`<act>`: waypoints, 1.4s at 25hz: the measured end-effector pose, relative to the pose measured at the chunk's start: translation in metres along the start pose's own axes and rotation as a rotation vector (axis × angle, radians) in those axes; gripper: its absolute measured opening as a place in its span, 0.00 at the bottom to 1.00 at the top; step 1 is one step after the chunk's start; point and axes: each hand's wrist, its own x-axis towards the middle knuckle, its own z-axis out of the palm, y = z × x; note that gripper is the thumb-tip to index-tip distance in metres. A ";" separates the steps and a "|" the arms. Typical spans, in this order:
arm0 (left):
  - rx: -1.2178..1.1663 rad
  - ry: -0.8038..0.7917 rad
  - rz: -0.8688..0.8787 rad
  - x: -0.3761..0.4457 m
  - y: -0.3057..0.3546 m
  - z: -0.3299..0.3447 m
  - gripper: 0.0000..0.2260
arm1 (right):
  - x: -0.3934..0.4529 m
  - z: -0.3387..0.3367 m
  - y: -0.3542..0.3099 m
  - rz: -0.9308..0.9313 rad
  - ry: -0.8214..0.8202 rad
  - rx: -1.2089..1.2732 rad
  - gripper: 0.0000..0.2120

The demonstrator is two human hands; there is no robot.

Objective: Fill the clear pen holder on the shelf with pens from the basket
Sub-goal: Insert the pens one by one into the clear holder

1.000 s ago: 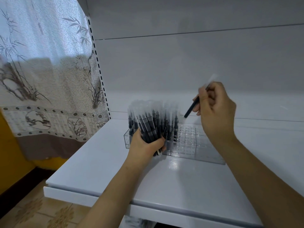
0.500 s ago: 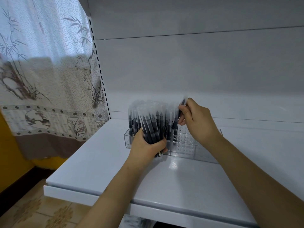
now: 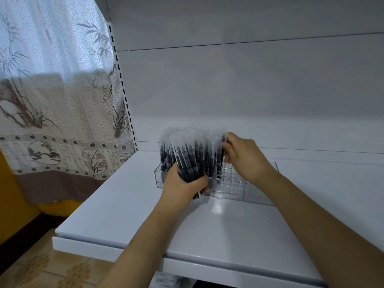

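A clear pen holder (image 3: 257, 185) with rows of round holes stands on the white shelf (image 3: 128, 206). Its left part is packed with upright black pens (image 3: 211, 163) with frosted caps. My left hand (image 3: 182, 188) grips a bundle of the same pens (image 3: 187, 161) in front of the holder's left end. My right hand (image 3: 245, 156) pinches a single pen (image 3: 223, 146) upright at the right edge of the standing pens, its lower end in or just above a hole. The basket is out of view.
The shelf's grey back panel (image 3: 249, 84) rises behind the holder. A patterned curtain (image 3: 52, 90) hangs to the left beside a slotted upright (image 3: 122, 88). The shelf's front edge (image 3: 108, 249) is near me, with tiled floor (image 3: 41, 269) below.
My right hand came down and left from above the holder, bringing its pen from a tilt to upright against the standing pens. My left hand kept its bundle in place.
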 end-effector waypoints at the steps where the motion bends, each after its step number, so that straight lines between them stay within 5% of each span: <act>1: -0.008 -0.002 0.003 0.000 0.000 0.000 0.05 | 0.000 0.002 0.001 0.006 -0.041 -0.030 0.08; 9: -0.040 -0.006 -0.004 -0.002 0.001 0.000 0.07 | -0.002 -0.007 0.004 0.078 -0.130 -0.187 0.12; 13: -0.028 -0.006 -0.011 -0.004 0.004 -0.001 0.05 | -0.012 -0.030 -0.017 0.021 0.288 0.014 0.10; 19: -0.071 -0.007 0.009 -0.005 0.008 0.000 0.05 | -0.024 -0.015 -0.050 -0.165 0.021 0.134 0.11; 23: -0.103 0.032 -0.011 -0.007 0.012 0.003 0.06 | -0.023 -0.016 -0.046 -0.079 0.097 0.261 0.08; 29: -0.104 0.222 -0.033 -0.002 0.010 -0.001 0.04 | -0.019 -0.033 -0.036 0.075 0.422 0.501 0.07; 35: -0.116 0.308 -0.069 -0.001 0.011 -0.002 0.04 | -0.017 -0.022 -0.027 0.047 0.193 0.220 0.07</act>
